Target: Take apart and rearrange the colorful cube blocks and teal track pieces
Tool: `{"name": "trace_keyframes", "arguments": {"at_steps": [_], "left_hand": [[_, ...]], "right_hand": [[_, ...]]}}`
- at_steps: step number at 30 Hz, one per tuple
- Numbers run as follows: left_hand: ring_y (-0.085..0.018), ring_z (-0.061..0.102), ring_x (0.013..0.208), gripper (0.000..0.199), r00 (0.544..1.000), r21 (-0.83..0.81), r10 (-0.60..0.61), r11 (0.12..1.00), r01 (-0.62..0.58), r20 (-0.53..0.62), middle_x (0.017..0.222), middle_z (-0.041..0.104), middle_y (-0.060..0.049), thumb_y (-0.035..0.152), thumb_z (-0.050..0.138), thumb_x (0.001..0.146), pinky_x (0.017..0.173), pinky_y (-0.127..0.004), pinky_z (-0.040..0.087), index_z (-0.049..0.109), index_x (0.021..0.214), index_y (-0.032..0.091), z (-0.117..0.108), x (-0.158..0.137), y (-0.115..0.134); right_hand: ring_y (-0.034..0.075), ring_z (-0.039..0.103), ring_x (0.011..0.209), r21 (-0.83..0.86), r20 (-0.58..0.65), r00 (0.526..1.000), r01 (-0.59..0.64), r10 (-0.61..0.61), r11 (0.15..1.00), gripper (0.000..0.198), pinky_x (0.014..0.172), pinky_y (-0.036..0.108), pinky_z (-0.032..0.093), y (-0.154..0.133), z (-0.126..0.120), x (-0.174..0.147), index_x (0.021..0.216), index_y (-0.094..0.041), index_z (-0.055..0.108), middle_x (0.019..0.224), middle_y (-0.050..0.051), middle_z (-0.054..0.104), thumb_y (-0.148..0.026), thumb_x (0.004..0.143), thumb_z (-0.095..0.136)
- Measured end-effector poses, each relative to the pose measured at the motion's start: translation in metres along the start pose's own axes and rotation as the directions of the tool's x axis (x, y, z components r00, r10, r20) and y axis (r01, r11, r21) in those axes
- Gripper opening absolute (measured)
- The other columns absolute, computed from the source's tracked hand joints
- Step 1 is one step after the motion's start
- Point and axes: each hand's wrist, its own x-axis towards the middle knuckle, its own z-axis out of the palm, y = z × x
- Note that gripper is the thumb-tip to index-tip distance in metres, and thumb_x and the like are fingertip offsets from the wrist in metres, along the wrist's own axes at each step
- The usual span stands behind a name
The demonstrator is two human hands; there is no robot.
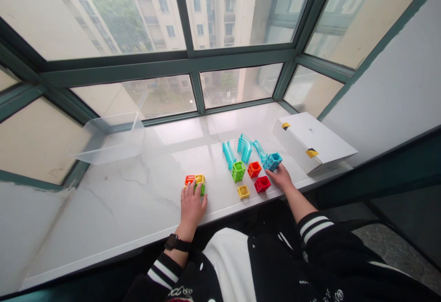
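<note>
On the white sill, my left hand (193, 203) rests with its fingers over a low cluster of toy building blocks (200, 179). Orange, yellow and green show in that cluster; part of it is hidden under the fingers. My right hand (281, 177) grips a blue block (273, 161) from its near side. Close to that hand lie a red block (262, 184) and an orange block (254, 169). A green block (238, 171) stands further left, and a yellow block (243, 192) lies nearer the sill's front edge.
Behind the blocks lie clear turquoise track pieces: a straight one (228, 154), a ribbed curved one (245, 147) and another (260, 150). A transparent bin (113, 139) sits at the far left. At right is a white box (315, 139) with yellow-black tabs. Window frames bound the back.
</note>
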Motion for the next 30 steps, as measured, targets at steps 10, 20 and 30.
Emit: {"name": "trace_keyframes", "arguments": {"at_steps": [10, 20, 30], "left_hand": [[-0.036, 0.045, 0.148, 0.045, 1.0, 0.009, 0.002, 1.0, -0.002, -0.008, 0.158, 0.053, -0.018, 0.034, 0.054, 0.1, 0.127, -0.058, 0.028, 0.062, 0.142, 0.02, -0.001, 0.0, 0.001], [-0.037, 0.045, 0.148, 0.044, 1.0, 0.02, 0.011, 1.0, -0.01, -0.014, 0.158, 0.052, -0.018, 0.033, 0.054, 0.1, 0.127, -0.057, 0.028, 0.062, 0.141, 0.019, 0.0, 0.0, 0.0], [-0.036, 0.044, 0.149, 0.046, 1.0, -0.004, -0.002, 1.0, 0.002, -0.009, 0.158, 0.052, -0.017, 0.032, 0.055, 0.099, 0.128, -0.059, 0.026, 0.061, 0.144, 0.021, -0.001, 0.0, 0.001]], "right_hand": [[0.031, 0.068, 0.107, -0.186, -0.026, 0.999, 0.041, -0.046, 0.982, 0.035, 0.099, 0.046, 0.054, -0.002, 0.002, -0.006, 0.098, -0.025, 0.073, 0.101, 0.007, 0.074, -0.053, 0.078, 0.07], [0.033, 0.066, 0.109, -0.181, 0.0, 0.999, 0.047, -0.048, 0.982, 0.039, 0.099, 0.048, 0.053, 0.002, 0.002, -0.005, 0.101, -0.024, 0.074, 0.106, 0.009, 0.073, -0.057, 0.08, 0.068], [0.032, 0.067, 0.111, -0.038, 0.029, 0.999, 0.039, -0.038, 0.999, 0.047, 0.103, 0.051, 0.053, 0.013, -0.003, -0.005, 0.104, -0.024, 0.071, 0.11, 0.008, 0.072, -0.057, 0.07, 0.075]]}}
